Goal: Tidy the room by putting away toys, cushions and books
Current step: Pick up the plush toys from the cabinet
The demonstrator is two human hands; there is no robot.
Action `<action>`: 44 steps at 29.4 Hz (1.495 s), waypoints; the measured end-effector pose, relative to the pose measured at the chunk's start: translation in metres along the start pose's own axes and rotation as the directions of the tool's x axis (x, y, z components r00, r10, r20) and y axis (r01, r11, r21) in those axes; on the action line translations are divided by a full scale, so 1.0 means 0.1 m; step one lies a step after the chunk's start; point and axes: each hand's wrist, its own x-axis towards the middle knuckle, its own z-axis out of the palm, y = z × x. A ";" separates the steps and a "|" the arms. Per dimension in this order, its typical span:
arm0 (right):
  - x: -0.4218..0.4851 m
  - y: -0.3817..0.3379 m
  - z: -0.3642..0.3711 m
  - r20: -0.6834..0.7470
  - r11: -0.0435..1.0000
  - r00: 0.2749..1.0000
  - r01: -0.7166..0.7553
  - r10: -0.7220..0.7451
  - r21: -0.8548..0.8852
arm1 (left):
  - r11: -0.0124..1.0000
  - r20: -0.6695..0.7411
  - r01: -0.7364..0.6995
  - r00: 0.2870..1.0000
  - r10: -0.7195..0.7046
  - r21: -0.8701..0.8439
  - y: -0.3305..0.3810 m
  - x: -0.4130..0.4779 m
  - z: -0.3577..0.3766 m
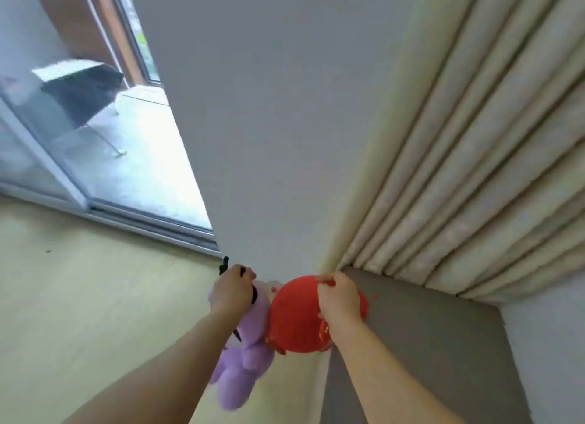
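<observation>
Though apart, hands curled round plush toys

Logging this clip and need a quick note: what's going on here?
A person holds two soft toys, one in each hand. The left hand grips a purple plush toy, which hangs down over the pale floor. The right hand grips a round red plush toy right beside it. Both are near the wall corner, by a grey surface and a cream curtain. Neither toy is set down yet.
</observation>
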 end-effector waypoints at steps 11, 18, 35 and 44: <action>-2.03 -0.91 3.44 0.459 0.985 0.885 0.140 -0.078 -0.103 | 0.799 -0.355 0.339 0.761 -0.543 -0.497 -3.21 -0.45 -2.86; -3.34 -1.36 5.35 0.714 0.956 0.692 0.267 -0.102 -0.123 | 0.624 -0.470 0.295 0.451 -0.759 -0.724 -4.87 -0.78 -4.27; -6.54 -1.83 10.16 0.953 0.837 0.273 0.484 0.134 -0.256 | 0.281 -0.311 0.237 -0.099 -0.945 -0.930 -8.90 -0.98 -7.17; -7.79 -2.30 12.46 0.954 0.857 0.284 0.464 0.096 -0.224 | 0.321 -0.326 0.146 -0.016 -0.945 -0.936 -10.96 -0.48 -8.89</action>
